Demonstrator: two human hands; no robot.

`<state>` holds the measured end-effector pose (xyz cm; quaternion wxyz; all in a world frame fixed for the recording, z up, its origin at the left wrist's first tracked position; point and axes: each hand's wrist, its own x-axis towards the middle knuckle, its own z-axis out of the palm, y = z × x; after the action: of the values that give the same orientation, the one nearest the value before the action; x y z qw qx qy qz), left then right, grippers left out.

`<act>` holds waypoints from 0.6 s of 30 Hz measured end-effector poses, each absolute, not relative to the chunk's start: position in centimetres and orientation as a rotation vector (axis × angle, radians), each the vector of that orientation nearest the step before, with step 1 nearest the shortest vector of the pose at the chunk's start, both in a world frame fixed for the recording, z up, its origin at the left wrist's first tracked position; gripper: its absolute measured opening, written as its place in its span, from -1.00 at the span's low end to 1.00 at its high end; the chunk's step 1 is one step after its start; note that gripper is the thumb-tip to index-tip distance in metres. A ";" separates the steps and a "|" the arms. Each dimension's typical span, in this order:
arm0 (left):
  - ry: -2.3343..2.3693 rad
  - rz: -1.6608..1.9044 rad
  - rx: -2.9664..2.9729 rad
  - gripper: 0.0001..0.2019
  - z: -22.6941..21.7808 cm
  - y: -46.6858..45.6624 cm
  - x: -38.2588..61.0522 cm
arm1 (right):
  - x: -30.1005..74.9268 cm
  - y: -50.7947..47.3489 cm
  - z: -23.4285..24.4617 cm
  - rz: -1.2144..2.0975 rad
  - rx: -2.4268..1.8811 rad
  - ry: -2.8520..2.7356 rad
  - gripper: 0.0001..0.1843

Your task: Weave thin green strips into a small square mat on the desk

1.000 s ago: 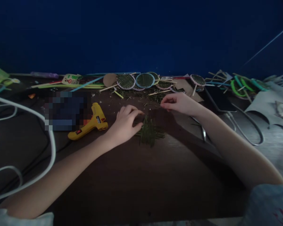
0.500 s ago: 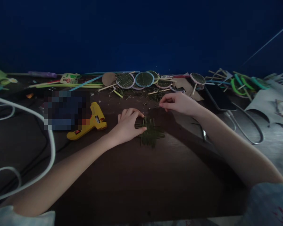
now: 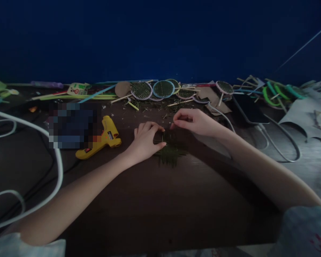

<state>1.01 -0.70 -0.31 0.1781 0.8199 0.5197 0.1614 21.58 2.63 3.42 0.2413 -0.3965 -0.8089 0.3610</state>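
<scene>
Left hand: the left hand rests on the dark table, fingers curled down, tips pressing the left edge of a woven green strip mat.
Right hand: the right hand, at 1 o'clock from the left, pinches a thin green strip between thumb and forefinger, just above the mat's top edge.
Mat: flat on the table at its centre, strip ends sticking out at 6 o'clock.
Glue gun: a yellow hot glue gun lies at 9 o'clock from the left hand, well apart.
Far edge: at 12 o'clock, a row of round woven fans with stick handles, amid green scraps.
Right side: a dark phone and grey cable at 3 o'clock.
Left side: a white cable loops at 9 o'clock.
Room: dim, with a deep blue wall behind the table.
</scene>
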 end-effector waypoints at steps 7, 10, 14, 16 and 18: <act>1.508 0.455 2.284 -0.61 -0.3 -0.6 1.0 | 21.0 2.1 2.7 0.859 -1.034 -2.372 -0.82; 1.515 0.490 2.294 -0.63 -0.5 -0.7 0.9 | 20.9 2.2 2.5 0.821 -1.026 -2.391 -0.83; 1.527 0.499 2.313 -0.65 -0.5 -0.8 1.0 | 20.9 2.3 2.3 0.796 -1.034 -2.371 -0.83; 1.525 0.486 2.318 -0.65 -0.4 -0.9 1.1 | 20.9 2.4 2.1 0.788 -1.042 -2.364 -0.83; 1.520 0.478 2.323 -0.67 -0.3 -1.0 1.1 | 20.9 2.4 2.0 0.782 -1.042 -2.372 -0.84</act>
<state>1.12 -0.96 -0.34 0.1618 0.8137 0.5326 0.1675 20.92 2.40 2.04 0.2157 -0.3760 -0.8559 0.2822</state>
